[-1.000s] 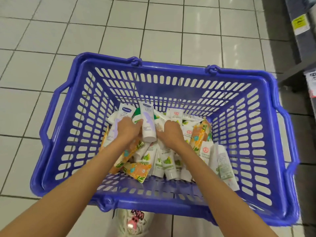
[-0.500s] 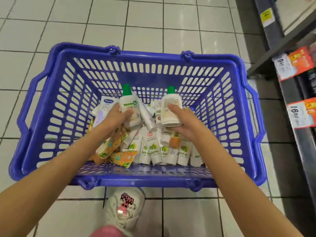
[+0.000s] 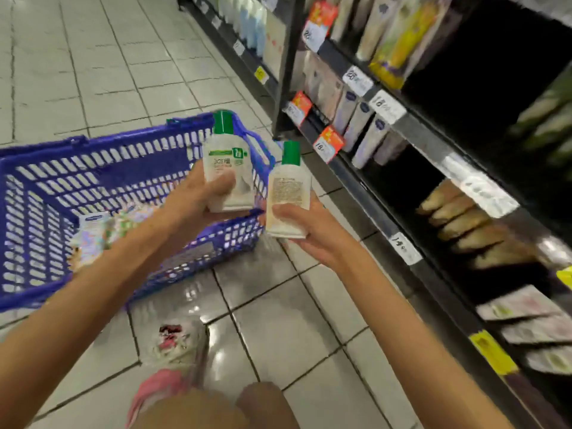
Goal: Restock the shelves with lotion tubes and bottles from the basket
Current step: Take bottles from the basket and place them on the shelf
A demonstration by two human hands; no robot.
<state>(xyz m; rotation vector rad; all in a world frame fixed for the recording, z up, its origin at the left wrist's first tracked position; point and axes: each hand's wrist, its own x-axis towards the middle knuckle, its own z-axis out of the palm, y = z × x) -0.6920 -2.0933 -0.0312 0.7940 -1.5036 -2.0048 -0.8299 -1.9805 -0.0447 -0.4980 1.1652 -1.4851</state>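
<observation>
lotion bottle [image 3: 229, 171], green cap up and printed front showing, is held in the air by the left hand [image 3: 198, 199]: its fingers wrap the lower body and the thumb lies across the front. the right hand [image 3: 309, 233] grips a second bottle [image 3: 288, 196] the same way, with the thumb over its small-print back label. the two sit side by side; i cannot tell if they touch. the blue basket [image 3: 123, 168] rests on the floor behind and below the left fingers, with tubes [image 3: 96, 233] lying in it. the shelves [image 3: 399, 131] stand beyond the right fingers, on their outer side.

the step in hand looks like carrying both over to a shelf. to do it well, find the facing that matches these green caps first. then set each one upright on its base, front label outward. the second bottle would need a turn in the fingers before letting go. place one at a time so neither tips a neighbour.

count: two bottles, two green caps, one basket. the tubes are too blurred to count.
</observation>
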